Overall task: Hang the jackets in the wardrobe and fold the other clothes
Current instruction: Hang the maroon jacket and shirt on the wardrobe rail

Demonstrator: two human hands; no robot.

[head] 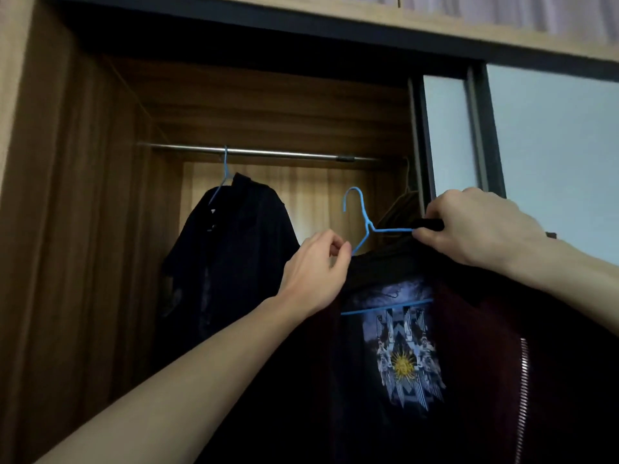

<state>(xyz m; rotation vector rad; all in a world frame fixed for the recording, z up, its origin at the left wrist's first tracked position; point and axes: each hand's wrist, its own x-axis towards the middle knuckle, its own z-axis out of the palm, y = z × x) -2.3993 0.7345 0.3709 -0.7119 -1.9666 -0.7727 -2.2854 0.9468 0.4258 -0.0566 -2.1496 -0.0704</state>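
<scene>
Jacket (418,346) on hanger (365,226), both hands gripping.

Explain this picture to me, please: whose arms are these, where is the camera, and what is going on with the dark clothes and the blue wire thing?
There is no machine here. A person wears one wide-angle camera on the head, so you see their own two bare arms reaching forward into an open wardrobe.

The blue wire thing is a clothes hanger, with a dark jacket draped on it; the jacket shows a printed picture and a zip. The left hand pinches the jacket's collar by the hanger's left arm. The right hand grips the jacket's top edge at the hanger's right arm.

The hanger's hook is below the metal rail and not on it yet. Further left, another dark garment already hangs from the rail on its own blue hanger. On the right are pale sliding doors.
</scene>
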